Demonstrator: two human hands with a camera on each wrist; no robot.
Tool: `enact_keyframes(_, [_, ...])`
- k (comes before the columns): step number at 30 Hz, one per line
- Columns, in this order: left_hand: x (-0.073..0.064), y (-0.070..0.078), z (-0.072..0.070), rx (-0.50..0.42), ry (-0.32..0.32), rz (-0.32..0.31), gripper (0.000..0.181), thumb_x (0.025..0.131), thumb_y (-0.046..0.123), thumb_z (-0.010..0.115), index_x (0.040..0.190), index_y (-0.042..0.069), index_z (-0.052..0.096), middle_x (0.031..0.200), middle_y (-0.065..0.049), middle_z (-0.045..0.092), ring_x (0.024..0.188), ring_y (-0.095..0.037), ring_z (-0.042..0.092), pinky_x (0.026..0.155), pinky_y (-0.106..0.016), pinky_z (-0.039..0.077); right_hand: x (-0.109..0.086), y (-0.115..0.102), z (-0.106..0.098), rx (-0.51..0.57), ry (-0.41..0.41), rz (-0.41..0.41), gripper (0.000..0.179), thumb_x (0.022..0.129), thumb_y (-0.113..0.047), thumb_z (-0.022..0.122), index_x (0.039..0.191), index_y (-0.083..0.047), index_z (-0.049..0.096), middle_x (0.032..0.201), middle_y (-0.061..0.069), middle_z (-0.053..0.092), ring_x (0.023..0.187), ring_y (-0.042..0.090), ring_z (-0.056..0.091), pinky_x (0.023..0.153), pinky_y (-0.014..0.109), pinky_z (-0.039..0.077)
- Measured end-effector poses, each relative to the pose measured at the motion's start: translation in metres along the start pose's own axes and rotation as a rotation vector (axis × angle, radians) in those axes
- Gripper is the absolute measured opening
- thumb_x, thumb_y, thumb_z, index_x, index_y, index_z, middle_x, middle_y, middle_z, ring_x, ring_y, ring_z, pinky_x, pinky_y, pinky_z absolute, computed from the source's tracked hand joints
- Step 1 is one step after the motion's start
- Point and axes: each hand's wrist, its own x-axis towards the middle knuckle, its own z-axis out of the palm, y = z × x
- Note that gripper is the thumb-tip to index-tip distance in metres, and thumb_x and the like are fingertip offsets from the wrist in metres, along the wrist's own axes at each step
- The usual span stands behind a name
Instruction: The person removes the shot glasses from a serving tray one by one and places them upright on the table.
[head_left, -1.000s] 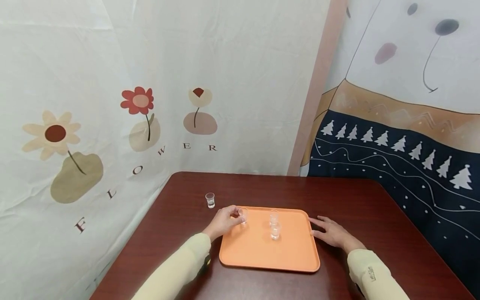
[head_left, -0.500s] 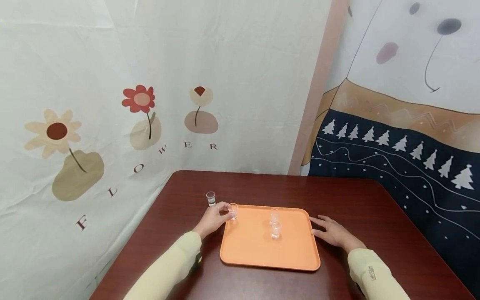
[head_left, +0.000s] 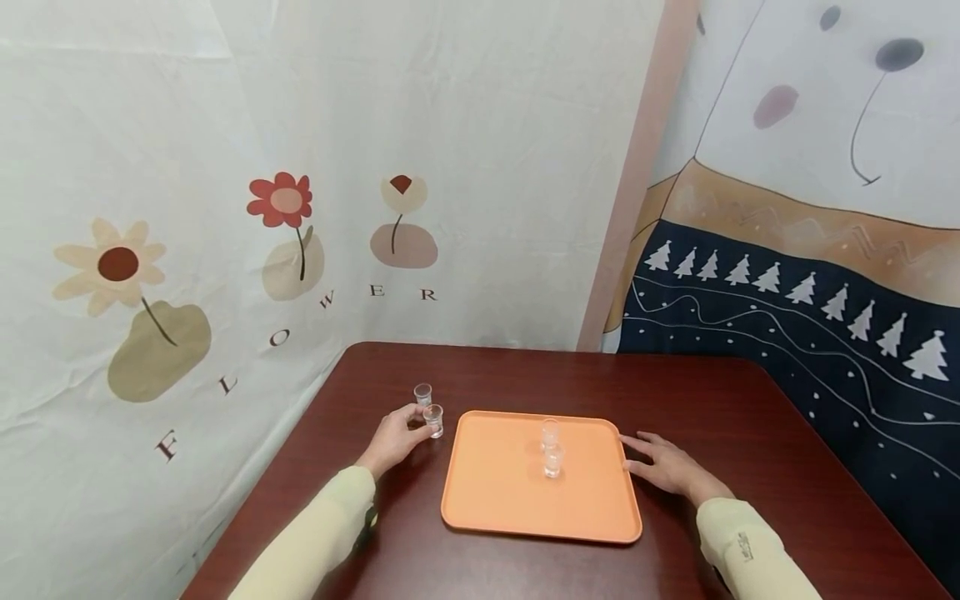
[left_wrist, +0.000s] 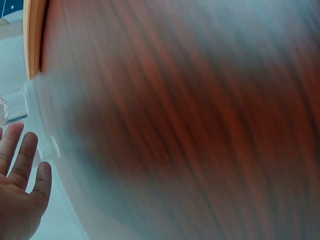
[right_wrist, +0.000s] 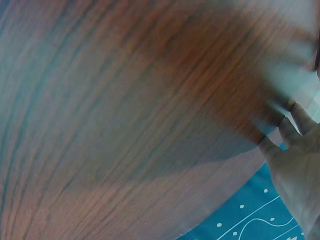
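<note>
My left hand [head_left: 393, 439] pinches a small clear shot glass [head_left: 434, 422] between thumb and fingers, upright over the dark wood to the left of the orange tray [head_left: 495, 508]. Just behind it stands another shot glass [head_left: 423, 392], partly overlapped in the head view. In the left wrist view the hand [left_wrist: 22, 185] shows at the lower left, with a clear round glass base [left_wrist: 2, 111] by its fingertips. Two more shot glasses, a farther one [head_left: 550, 431] and a nearer one [head_left: 552, 462], stand on the tray. Fingers extended, my right hand [head_left: 667, 468] lies at the tray's right rim.
The reddish-brown table [head_left: 720, 400] extends around the tray on all sides. Behind it hangs a pale cloth [head_left: 510, 167] with printed flowers, and a dark blue tree-patterned cloth [head_left: 750, 317] borders the right side.
My left hand has carried its shot glass leftward from over the tray's far left corner to the table beside the other glass. The right hand stays where it was.
</note>
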Motion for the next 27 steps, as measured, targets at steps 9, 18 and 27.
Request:
enact_keyframes(9, [0.003,-0.013,-0.015,0.030,0.011,-0.039,0.025,0.090,0.022,0.075,0.109,0.007,0.068,0.104,-0.004,0.070,0.102,-0.025,0.064,0.093,-0.047,0.046,-0.001,0.002,0.001,0.002,0.002,0.016,0.069,0.094,-0.053,0.060,0.150,-0.015,0.045,0.151,0.031,0.032,0.134,0.056,0.030,0.100,0.075,0.027])
enact_keyframes(18, [0.009,-0.020,-0.019,0.050,0.027,-0.055,0.024,0.089,0.020,0.075,0.106,0.005,0.067,0.102,-0.008,0.070,0.097,-0.026,0.063,0.088,-0.044,0.047,-0.001,0.001,0.002,0.005,0.010,0.018,0.068,0.094,-0.053,0.060,0.150,-0.016,0.045,0.151,0.030,0.033,0.135,0.056,0.030,0.100,0.075,0.027])
enact_keyframes(27, [0.013,-0.023,-0.018,0.071,0.037,-0.066,0.024,0.089,0.019,0.075,0.105,0.003,0.067,0.099,-0.007,0.070,0.094,-0.025,0.063,0.083,-0.041,0.048,0.000,0.002,0.003,0.004,0.001,0.019,0.067,0.095,-0.052,0.060,0.150,-0.015,0.045,0.151,0.030,0.033,0.135,0.055,0.030,0.101,0.074,0.026])
